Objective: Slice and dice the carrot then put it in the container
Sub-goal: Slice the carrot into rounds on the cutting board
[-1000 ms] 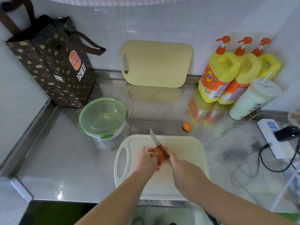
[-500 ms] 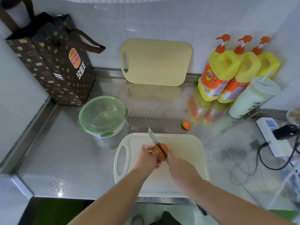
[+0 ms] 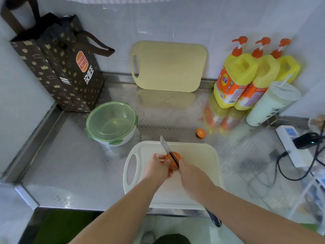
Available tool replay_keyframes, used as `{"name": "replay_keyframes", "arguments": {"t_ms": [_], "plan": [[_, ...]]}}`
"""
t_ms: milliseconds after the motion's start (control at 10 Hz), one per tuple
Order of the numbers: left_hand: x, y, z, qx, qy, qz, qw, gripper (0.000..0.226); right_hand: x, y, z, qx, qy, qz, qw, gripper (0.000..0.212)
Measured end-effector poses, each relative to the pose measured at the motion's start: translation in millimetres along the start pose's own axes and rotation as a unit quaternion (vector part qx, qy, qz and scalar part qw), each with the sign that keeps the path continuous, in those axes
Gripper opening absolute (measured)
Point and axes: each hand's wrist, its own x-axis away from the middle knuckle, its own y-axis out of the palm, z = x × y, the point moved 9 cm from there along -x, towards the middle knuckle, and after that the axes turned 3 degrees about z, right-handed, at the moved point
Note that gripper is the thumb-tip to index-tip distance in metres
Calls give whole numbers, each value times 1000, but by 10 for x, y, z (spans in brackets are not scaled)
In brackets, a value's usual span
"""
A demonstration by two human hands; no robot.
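My left hand (image 3: 158, 167) held the stubby orange carrot (image 3: 176, 156) on the white plastic cutting board (image 3: 202, 155); my right hand (image 3: 191, 176) gripped the steel-bladed knife (image 3: 165, 147) across it.

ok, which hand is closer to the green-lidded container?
Left. The left hand, holding the carrot, sits below-right of the container; right hand, on the knife, is farther right.

You get one view only, from the camera on your head: it looks forward and steeply down, close above the steel counter (image 3: 70, 164), with the white cutting board (image 3: 202, 155) low in the middle and the tiled wall (image 3: 193, 20) bowed by the wide lens along the top.
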Motion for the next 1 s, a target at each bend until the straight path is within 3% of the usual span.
{"name": "replay_keyframes", "arguments": {"t_ms": [100,200,300,400,500,700,900,1000], "plan": [[-7,10,-18,-2,-2,-9,1000,11,55,152,148,-18,77,-35,996,11],[-20,4,-20,-2,-2,-6,1000,14,35,116,189,-38,121,-30,991,7],[-27,5,-7,0,0,-4,1000,13,-9,-42,77,-26,75,-14,997,20],[-39,4,-6,-13,7,-5,1000,7,-21,-90,45,-3,92,-31,995,30],[-55,4,-11,-6,3,-14,1000,7,-28,-11,104,21,95,-26,995,21],[-76,7,-31,-24,4,-13,1000,10,-39,110,125,91,74,-23,993,28],[-49,8,14,-22,0,-14,1000,12,20,26,162,31,57,-20,998,24],[-37,15,15,-24,2,-13,1000,11,173,21,162,50,51,21,997,26]]}}
